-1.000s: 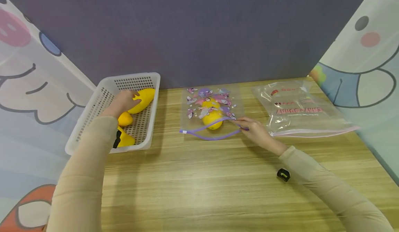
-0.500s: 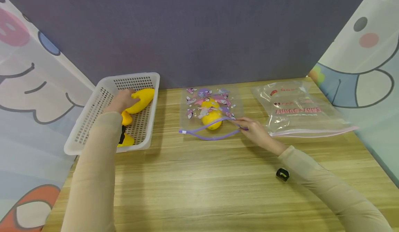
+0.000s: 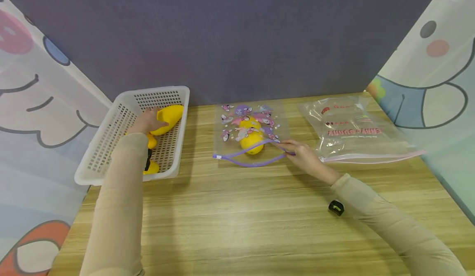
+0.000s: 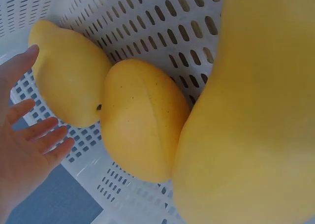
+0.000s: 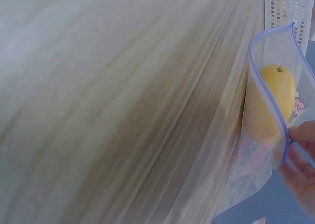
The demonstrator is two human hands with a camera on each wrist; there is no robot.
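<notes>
Inside the white plastic basket (image 3: 180, 144), my left hand (image 3: 146, 121) is by the far yellow fruit (image 3: 172, 117). In the left wrist view its fingers are extended and spread, with the thumb at the edge of that fruit (image 4: 69, 76). An orange-yellow mango (image 4: 142, 120) lies beside it, then a larger yellow fruit (image 4: 251, 135) with a narrowed neck. My right hand (image 3: 306, 158) pinches the purple-edged rim of a clear printed zip bag (image 3: 226, 144) between thumb and fingers. The bag's mouth gapes, and two yellow fruits (image 3: 252, 142) lie inside.
A second clear zip bag (image 3: 350, 140) with a pink edge and red print lies flat to the right. A small black object (image 3: 336, 207) sits near the right sleeve. The wooden table (image 3: 237, 226) ends at a dark grey panel (image 3: 237, 41) behind.
The left forearm has swung to the right, and the left fingers have drawn back slightly from over the far fruit. The right hand and its bag have stayed put.
</notes>
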